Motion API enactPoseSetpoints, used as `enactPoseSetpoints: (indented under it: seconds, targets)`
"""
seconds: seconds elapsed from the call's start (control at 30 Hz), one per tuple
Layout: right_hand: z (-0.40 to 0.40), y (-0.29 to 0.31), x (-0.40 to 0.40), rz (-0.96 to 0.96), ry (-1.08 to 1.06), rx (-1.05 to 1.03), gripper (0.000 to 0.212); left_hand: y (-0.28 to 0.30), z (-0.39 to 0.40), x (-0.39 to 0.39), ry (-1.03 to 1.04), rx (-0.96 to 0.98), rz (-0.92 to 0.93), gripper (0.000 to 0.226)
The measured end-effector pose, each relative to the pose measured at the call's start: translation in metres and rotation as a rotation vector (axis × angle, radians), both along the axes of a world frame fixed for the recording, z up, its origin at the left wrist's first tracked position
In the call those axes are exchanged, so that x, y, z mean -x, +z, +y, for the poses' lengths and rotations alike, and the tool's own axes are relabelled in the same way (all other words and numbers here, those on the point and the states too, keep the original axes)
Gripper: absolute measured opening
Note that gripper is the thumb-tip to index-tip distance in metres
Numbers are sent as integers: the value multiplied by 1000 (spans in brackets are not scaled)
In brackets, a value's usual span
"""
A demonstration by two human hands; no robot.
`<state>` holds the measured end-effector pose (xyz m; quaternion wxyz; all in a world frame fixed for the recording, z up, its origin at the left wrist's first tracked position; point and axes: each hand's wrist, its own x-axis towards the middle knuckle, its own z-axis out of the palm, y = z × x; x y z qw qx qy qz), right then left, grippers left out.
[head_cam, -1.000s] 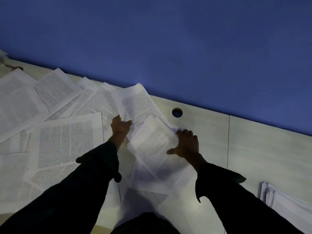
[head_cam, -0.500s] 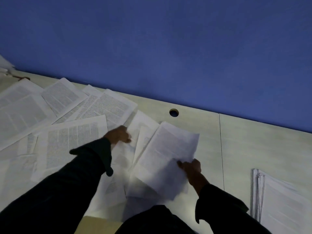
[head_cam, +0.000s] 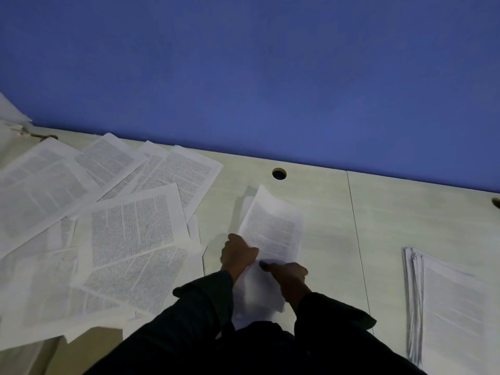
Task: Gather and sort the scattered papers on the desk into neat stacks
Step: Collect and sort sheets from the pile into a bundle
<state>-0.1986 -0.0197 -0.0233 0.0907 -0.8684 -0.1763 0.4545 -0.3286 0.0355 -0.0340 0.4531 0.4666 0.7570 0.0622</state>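
A small bundle of printed sheets (head_cam: 273,228) is held up in front of me over the pale desk (head_cam: 324,212), its far end curling upward. My left hand (head_cam: 238,253) grips its left edge and my right hand (head_cam: 286,272) pinches its lower right side. Several loose printed pages (head_cam: 130,234) lie scattered and overlapping across the left half of the desk. A neat stack of papers (head_cam: 454,307) sits at the right, near the front edge.
A blue wall (head_cam: 270,77) runs behind the desk. A round cable hole (head_cam: 279,174) lies near the back edge, another (head_cam: 496,203) at far right. A seam (head_cam: 357,239) splits the desk top. Small items (head_cam: 24,131) sit at the back left corner.
Both hands came together toward me, collecting the middle sheets into one bundle. The pages that lay spread in the centre are now off the desk surface and in my hands.
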Motion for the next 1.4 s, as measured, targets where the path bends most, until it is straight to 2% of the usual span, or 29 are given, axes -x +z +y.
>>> enactPoseSetpoints:
  seconds: [0.1, 0.13, 0.2, 0.27, 0.3, 0.37, 0.4, 0.43, 0.47, 0.53, 0.6, 0.73, 0.87, 0.93, 1.03, 1.1, 1.13, 1.2, 1.3, 1.33, 1.4]
  targets:
    - [1, 7, 5, -103, 4, 26, 111, -11, 0, 10, -97, 3, -157, 37]
    - [-1, 12, 3, -174, 23, 64, 110, -8, 2, 15, -75, 7, -296, 31]
    - [-7, 14, -2, -206, -46, 81, 120, 3, 6, 29, 61, 37, -606, 41]
    - [-4, 10, -11, -75, -220, -45, 126, 14, 11, 48, 167, 57, -817, 50]
    - [0, 8, -18, 56, -267, -155, 120, 22, 14, 57, 182, 68, -895, 52]
    - [12, 11, -22, 405, -261, -300, 94, 31, 15, 76, 214, 71, -971, 54]
    - [19, 17, -19, 532, -203, -337, 77, 34, 13, 86, 250, 49, -961, 54]
    - [25, 24, -14, 553, -100, -376, 59, 35, 8, 96, 318, 7, -918, 51]
    - [32, 28, -8, 497, 24, -409, 45, 36, 2, 105, 408, -47, -833, 46]
    - [46, 33, 11, 253, 328, -450, 36, 36, -20, 125, 620, -119, -623, 30]
    - [55, 36, 34, 179, 548, -448, 38, 41, -50, 141, 776, -115, -556, 24]
    - [68, 39, 93, 219, 865, -445, 44, 48, -102, 172, 1015, -205, -540, 16]
    - [80, 44, 151, 129, 1097, -475, 46, 38, -138, 201, 1311, -194, -516, 17]
    - [90, 47, 173, 65, 1219, -472, 48, 30, -152, 215, 1407, -225, -400, 22]
    - [119, 49, 210, -39, 1402, -491, 48, 12, -170, 247, 1460, -157, -244, 41]
    - [141, 45, 237, -107, 1533, -505, 45, -32, -179, 279, 1533, -131, -264, 65]
    - [151, 41, 251, -137, 1599, -518, 44, -45, -181, 291, 1565, -122, -277, 70]
    - [169, 28, 281, -206, 1718, -544, 45, -48, -175, 302, 1592, -114, -332, 59]
    - [191, 7, 324, -284, 1835, -515, 46, -14, -152, 300, 1631, -155, -347, 30]
    - [198, 2, 336, -308, 1870, -479, 47, -12, -147, 300, 1658, -156, -313, 30]
    - [209, -6, 356, -322, 1931, -379, 54, -13, -142, 299, 1699, -153, -240, 42]
